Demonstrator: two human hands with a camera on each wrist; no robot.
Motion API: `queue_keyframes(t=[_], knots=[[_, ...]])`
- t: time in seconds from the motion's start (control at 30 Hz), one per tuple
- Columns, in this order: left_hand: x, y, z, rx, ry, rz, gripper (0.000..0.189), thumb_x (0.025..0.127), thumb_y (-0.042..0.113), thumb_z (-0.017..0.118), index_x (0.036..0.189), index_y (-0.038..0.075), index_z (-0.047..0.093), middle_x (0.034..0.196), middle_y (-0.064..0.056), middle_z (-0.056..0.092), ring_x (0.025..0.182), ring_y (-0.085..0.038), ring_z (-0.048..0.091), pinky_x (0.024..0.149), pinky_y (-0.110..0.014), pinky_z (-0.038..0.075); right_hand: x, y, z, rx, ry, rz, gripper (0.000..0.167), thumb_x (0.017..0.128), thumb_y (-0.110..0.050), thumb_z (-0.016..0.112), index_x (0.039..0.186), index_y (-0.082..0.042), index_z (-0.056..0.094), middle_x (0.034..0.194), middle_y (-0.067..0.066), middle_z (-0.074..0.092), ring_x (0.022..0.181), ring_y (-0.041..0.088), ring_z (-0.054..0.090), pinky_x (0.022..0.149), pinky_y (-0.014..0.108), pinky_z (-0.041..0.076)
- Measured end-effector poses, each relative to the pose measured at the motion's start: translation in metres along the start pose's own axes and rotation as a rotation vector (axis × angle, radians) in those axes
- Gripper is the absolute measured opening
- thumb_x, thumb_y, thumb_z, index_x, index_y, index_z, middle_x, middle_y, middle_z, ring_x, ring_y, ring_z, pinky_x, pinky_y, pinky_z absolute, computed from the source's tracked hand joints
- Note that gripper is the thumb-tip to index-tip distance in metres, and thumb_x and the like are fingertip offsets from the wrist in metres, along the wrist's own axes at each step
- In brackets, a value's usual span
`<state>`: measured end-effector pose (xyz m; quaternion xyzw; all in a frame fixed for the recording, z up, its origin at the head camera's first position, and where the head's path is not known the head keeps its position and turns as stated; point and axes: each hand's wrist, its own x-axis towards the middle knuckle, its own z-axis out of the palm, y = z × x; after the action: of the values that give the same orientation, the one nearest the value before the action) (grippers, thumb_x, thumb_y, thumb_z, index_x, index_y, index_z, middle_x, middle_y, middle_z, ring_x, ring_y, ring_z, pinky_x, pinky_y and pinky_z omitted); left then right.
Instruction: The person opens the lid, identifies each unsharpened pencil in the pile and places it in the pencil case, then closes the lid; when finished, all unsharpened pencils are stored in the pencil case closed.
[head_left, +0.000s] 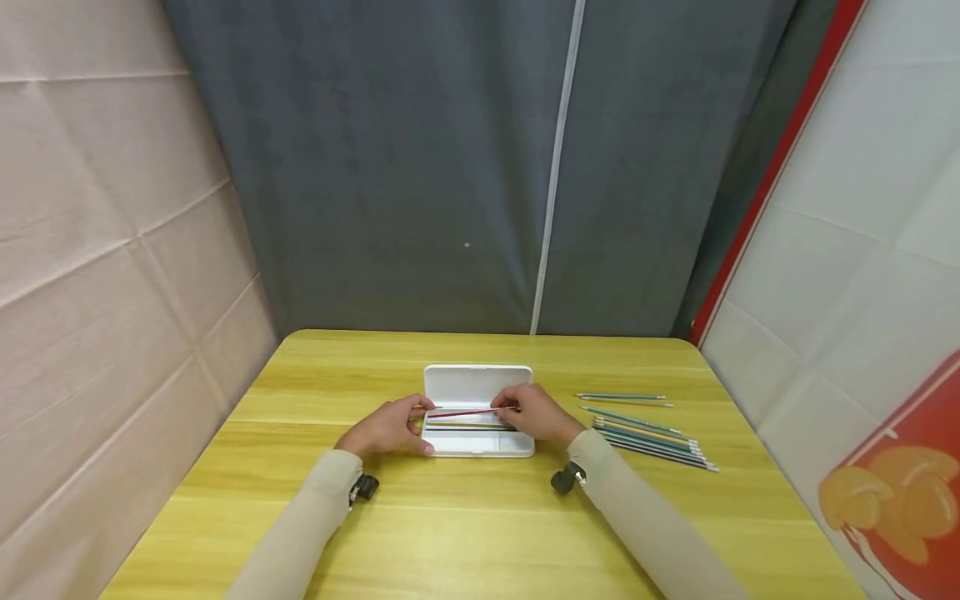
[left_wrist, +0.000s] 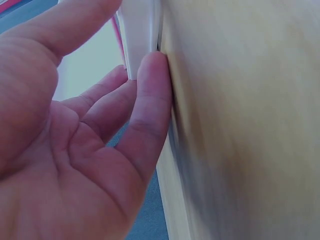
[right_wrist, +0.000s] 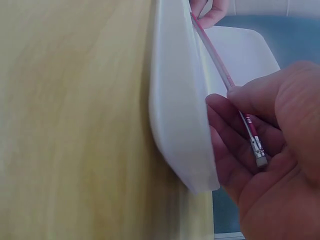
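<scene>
A white pencil case stands open on the table, its lid raised at the back. Several pencils lie inside it. My left hand holds the case's left end, thumb at the near corner and other fingers farther back; in the left wrist view its fingers are right at the end wall. My right hand pinches a red pencil near its eraser end between thumb and fingers. The pencil slants over the case, its far tip near my left fingers.
To the right of the case, several pencils lie side by side on the wooden table, with a couple more pencils behind them. A dark grey curtain hangs beyond the far edge. Pale walls flank both sides.
</scene>
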<state>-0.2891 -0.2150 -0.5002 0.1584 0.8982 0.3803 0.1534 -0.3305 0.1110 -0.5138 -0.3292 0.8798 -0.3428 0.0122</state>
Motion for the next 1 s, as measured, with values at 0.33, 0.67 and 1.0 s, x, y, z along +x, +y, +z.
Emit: queue_keyframes(t=[0.33,0.67,1.0], knots=[[0.0000,0.0009,-0.0008,0.015,0.001,0.011,0.081,0.077,0.032,0.097,0.144,0.012,0.056,0.153,-0.014,0.059,0.103,-0.020,0.061,0.097,-0.043,0.050,0.0015,-0.0026,0.0018,0.005,-0.025,-0.014,0.012,0.101,-0.011,0.072,0.107,-0.006,0.081,0.095,0.001,0.080,0.086,0.008,0.065,0.083,0.029,0.056],[-0.0011,-0.0002,0.0006,0.022,0.002,-0.001,0.080,0.077,0.033,0.097,0.144,0.014,0.056,0.153,-0.013,0.060,0.105,-0.020,0.061,0.098,-0.043,0.050,0.0010,-0.0011,0.0060,-0.007,-0.045,0.003,0.014,0.097,-0.005,0.074,0.109,-0.008,0.081,0.102,0.001,0.081,0.092,0.009,0.067,0.087,0.028,0.056],[-0.0005,-0.0012,0.0002,0.001,0.000,-0.004,0.078,0.076,0.033,0.098,0.141,0.018,0.058,0.154,-0.012,0.059,0.107,-0.020,0.062,0.099,-0.043,0.051,-0.0004,-0.0054,0.0060,0.030,-0.031,0.030,0.016,0.094,-0.002,0.077,0.109,-0.008,0.080,0.101,0.000,0.079,0.092,0.009,0.070,0.087,0.028,0.058]])
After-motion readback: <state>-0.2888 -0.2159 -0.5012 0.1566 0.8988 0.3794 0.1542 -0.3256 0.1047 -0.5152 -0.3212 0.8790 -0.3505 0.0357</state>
